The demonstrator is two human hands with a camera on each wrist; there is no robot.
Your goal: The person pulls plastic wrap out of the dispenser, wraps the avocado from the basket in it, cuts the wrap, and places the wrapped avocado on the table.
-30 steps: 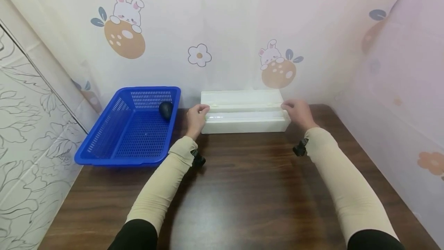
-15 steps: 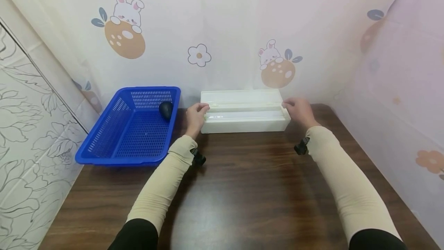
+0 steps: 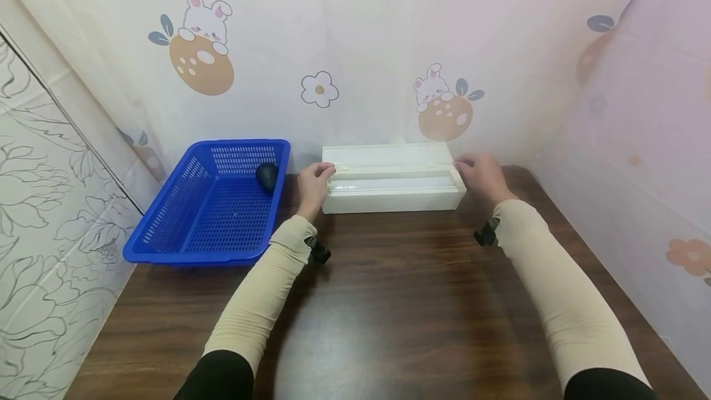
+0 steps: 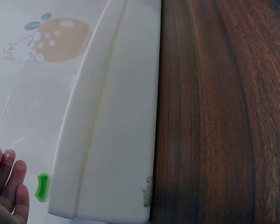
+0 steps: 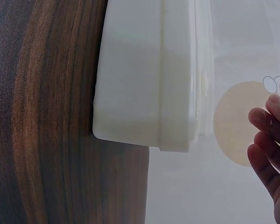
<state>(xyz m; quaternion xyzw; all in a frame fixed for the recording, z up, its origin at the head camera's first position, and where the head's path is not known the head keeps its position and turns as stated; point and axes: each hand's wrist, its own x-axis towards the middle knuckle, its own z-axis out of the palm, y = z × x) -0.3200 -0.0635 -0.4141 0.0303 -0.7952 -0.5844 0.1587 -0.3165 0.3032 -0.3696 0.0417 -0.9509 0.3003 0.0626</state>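
A long white cling film dispenser box point(image 3: 394, 201) stands at the back of the table, its lid point(image 3: 389, 154) leaning back and a shiny strip showing along its top. My left hand point(image 3: 314, 190) is at the box's left end, thumb and fingertip pinched together. In the left wrist view, faint glossy streaks of clear cling film point(image 4: 18, 141) run from these fingertips, beside a small green piece point(image 4: 42, 187) on the box. My right hand point(image 3: 482, 178) pinches at the right end, thumb against forefinger; the clear film there is barely visible.
A blue plastic basket point(image 3: 194, 258) stands left of the box, holding a dark egg-shaped object point(image 3: 266, 176). A printed curtain point(image 3: 366, 48) hangs right behind the box. Brown wooden table point(image 3: 389, 301) extends in front, between both forearms.
My right hand has shifted slightly right and away from me at the box's end. The left hand has stayed nearly still, and so has the box.
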